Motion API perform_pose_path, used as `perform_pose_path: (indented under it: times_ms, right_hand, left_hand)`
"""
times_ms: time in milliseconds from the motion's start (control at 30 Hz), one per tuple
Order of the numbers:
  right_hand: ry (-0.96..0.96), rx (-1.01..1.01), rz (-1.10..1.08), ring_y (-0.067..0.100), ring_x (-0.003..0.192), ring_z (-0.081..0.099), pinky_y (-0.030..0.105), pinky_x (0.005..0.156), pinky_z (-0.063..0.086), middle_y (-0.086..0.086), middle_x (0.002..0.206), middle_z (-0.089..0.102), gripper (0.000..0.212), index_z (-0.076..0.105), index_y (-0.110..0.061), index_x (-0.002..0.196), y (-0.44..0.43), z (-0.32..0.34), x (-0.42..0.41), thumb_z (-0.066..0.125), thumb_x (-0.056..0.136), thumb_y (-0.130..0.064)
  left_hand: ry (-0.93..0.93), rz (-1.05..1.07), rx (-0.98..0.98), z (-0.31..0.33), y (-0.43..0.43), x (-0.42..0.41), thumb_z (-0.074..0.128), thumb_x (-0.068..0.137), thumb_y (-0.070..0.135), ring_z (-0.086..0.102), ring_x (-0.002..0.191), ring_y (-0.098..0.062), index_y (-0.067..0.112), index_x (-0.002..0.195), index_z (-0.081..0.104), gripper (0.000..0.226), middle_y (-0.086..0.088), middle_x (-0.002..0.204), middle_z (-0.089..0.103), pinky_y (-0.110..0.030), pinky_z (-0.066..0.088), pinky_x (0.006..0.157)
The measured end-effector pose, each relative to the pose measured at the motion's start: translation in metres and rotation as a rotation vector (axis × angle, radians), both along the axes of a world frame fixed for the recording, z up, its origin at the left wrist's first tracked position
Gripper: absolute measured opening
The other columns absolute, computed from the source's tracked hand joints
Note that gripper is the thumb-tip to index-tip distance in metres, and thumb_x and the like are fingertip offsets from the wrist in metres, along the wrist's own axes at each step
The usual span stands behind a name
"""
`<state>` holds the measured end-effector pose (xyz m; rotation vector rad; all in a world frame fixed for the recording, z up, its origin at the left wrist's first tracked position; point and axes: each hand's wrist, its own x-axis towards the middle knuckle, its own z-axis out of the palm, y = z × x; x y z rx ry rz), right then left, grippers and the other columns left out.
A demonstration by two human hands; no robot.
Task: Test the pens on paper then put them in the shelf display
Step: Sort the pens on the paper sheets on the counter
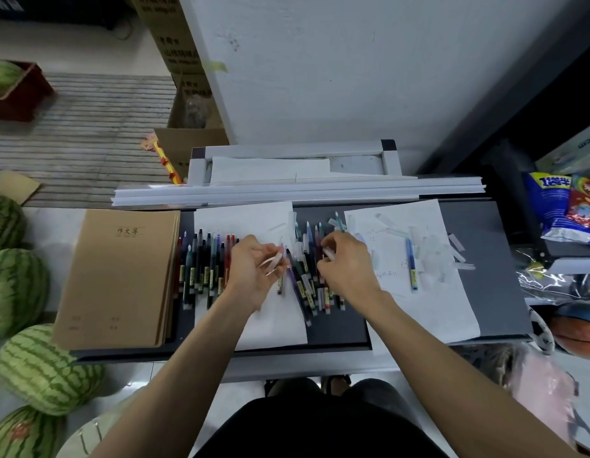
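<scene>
On the dark board (pixel 485 246), between two white sheets, lies the loose heap of pens (pixel 307 279), with a sorted row (pixel 204 262) just to its left. The left hand (pixel 250 266) pinches a clear strip (pixel 272 262) and the right hand (pixel 346 266) curls round a pale stub (pixel 329 253), both probably caps. Best to take one pen, uncap it fully, and scribble lightly on the marked sheet (pixel 419 302) beside the lone blue pen (pixel 411 262).

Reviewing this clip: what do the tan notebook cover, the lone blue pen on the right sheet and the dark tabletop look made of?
Tan notebook cover: matte kraft card, plain brown, no shine. Lone blue pen: likely plastic, glossy barrel with label. Dark tabletop: smooth grey; laminate or painted metal, cannot tell.
</scene>
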<state>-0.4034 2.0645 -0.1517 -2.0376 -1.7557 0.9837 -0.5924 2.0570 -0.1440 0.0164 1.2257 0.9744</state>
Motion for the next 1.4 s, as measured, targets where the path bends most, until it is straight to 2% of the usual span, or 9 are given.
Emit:
perform_pose_path:
  times_ms: [133, 300, 433, 533, 667, 833, 1033, 1133, 1400]
  right_hand:
    - [0.395, -0.111, -0.304, 0.005, 0.059, 0.067, 0.015, 0.057, 0.053, -0.007, 0.079, 0.072, 0.02, 0.077, -0.02, 0.095, -0.004, 0.01, 0.004, 0.068, 0.085, -0.006]
    - [1.495, -0.533, -0.733, 0.016, 0.065, 0.052, 0.021, 0.051, 0.049, 0.011, 0.084, 0.059, 0.016, 0.065, 0.001, 0.105, -0.017, 0.02, 0.025, 0.063, 0.089, 0.003]
    - [1.738, -0.613, -0.703, 0.015, 0.07, 0.042, 0.02, 0.049, 0.037, 0.008, 0.089, 0.05, 0.008, 0.059, -0.006, 0.096, -0.036, 0.011, 0.047, 0.059, 0.091, -0.013]
    - [1.65, -0.631, -0.756, 0.01, 0.066, 0.024, 0.016, 0.043, 0.027, 0.001, 0.081, 0.036, 0.033, 0.05, -0.012, 0.077, -0.042, 0.004, 0.063, 0.063, 0.099, -0.032]
    - [1.497, -0.598, -0.822, 0.009, 0.059, 0.05, 0.013, 0.041, 0.04, -0.002, 0.066, 0.041, 0.036, 0.058, -0.012, 0.074, -0.039, 0.004, 0.076, 0.07, 0.096, -0.038]
    - [1.327, -0.505, -0.769, 0.011, 0.062, 0.056, 0.015, 0.045, 0.045, 0.0, 0.071, 0.049, 0.024, 0.073, -0.001, 0.116, -0.02, 0.003, 0.081, 0.054, 0.107, -0.014]
    - [0.481, -0.245, -0.411, 0.013, 0.049, 0.05, 0.022, 0.046, 0.036, -0.005, 0.062, 0.058, 0.033, 0.072, -0.018, 0.087, 0.003, -0.004, 0.076, 0.072, 0.095, -0.049]
    - [0.031, -0.161, -0.147, 0.011, 0.068, 0.063, 0.026, 0.059, 0.043, -0.004, 0.076, 0.068, 0.028, 0.066, -0.025, 0.09, 0.009, -0.009, 0.067, 0.068, 0.095, -0.053]
    - [-0.15, -0.108, -0.032, 0.027, 0.083, 0.065, 0.038, 0.076, 0.056, 0.005, 0.085, 0.066, 0.037, 0.067, -0.016, 0.098, 0.002, -0.019, 0.058, 0.068, 0.095, -0.054]
  left_hand:
    - [0.262, -0.171, -0.046, -0.004, 0.014, 0.007, 0.055, 0.087, 0.018, 0.037, 0.05, -0.017, 0.012, 0.069, 0.054, 0.018, -0.006, 0.065, 0.051, -0.023, 0.034, 0.043]
    - [1.131, -0.758, 0.276, -0.014, 0.02, 0.015, 0.069, 0.092, 0.043, 0.062, 0.063, -0.005, 0.032, 0.095, 0.07, 0.011, 0.017, 0.077, 0.066, -0.027, 0.05, 0.064]
    - [1.384, -0.954, 0.297, -0.017, 0.022, 0.025, 0.071, 0.089, 0.057, 0.064, 0.08, -0.011, 0.04, 0.102, 0.065, 0.022, 0.018, 0.084, 0.067, -0.03, 0.052, 0.072]
    - [1.473, -1.001, 0.297, -0.017, 0.027, 0.031, 0.072, 0.091, 0.044, 0.069, 0.083, -0.021, 0.034, 0.094, 0.067, 0.011, 0.01, 0.087, 0.073, -0.03, 0.051, 0.068]
    - [1.42, -0.97, 0.261, -0.017, 0.027, 0.031, 0.068, 0.085, 0.032, 0.06, 0.062, -0.02, 0.029, 0.072, 0.058, 0.016, 0.006, 0.068, 0.068, -0.024, 0.044, 0.056]
    - [0.836, -0.572, 0.15, -0.006, 0.022, 0.02, 0.053, 0.088, 0.023, 0.038, 0.048, -0.019, -0.001, 0.069, 0.057, 0.03, -0.009, 0.064, 0.067, -0.027, 0.033, 0.052]
    - [0.265, -0.27, 0.063, -0.002, -0.001, 0.012, 0.051, 0.096, 0.027, 0.029, 0.041, -0.013, 0.017, 0.065, 0.05, 0.033, -0.008, 0.065, 0.062, -0.02, 0.019, 0.038]
    - [0.39, -0.266, -0.014, -0.006, -0.013, 0.017, 0.053, 0.104, 0.026, 0.035, 0.043, -0.014, 0.017, 0.062, 0.048, 0.043, -0.005, 0.061, 0.057, -0.024, 0.023, 0.041]
    - [1.333, -0.865, 0.221, -0.01, -0.038, 0.032, 0.052, 0.098, 0.052, 0.061, 0.059, -0.013, 0.025, 0.08, 0.061, 0.034, 0.011, 0.065, 0.065, -0.027, 0.043, 0.057]
